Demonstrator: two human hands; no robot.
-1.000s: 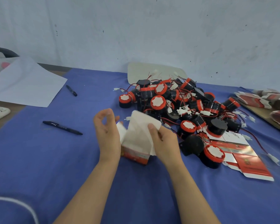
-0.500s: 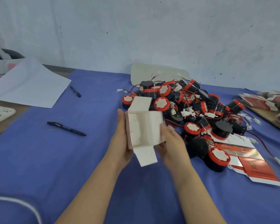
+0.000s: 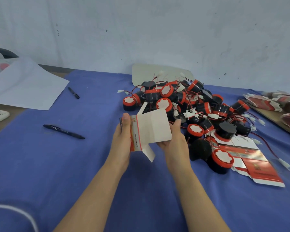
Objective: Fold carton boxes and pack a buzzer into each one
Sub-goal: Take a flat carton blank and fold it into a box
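A small white and red carton box (image 3: 151, 129) is held above the blue cloth between both hands. My left hand (image 3: 123, 139) grips its red printed left side, thumb on top. My right hand (image 3: 176, 139) holds the box from the right and underneath, fingers curled under it. A wide white flap lies across the top of the box, and a small white flap hangs below it. A heap of black and red buzzers (image 3: 191, 109) with red wires and white plugs lies just behind and to the right.
Flat red and white cartons (image 3: 258, 166) lie at the right under some buzzers, and more flat cartons (image 3: 273, 102) are stacked at the far right. Two black pens (image 3: 64, 131) (image 3: 73, 92) and a white paper sheet (image 3: 25, 86) lie on the left of the blue cloth (image 3: 74, 164).
The carton has been turned in my hands: its open white inside faced me before, now a wide flap covers the top. Both hands stay in about the same place.
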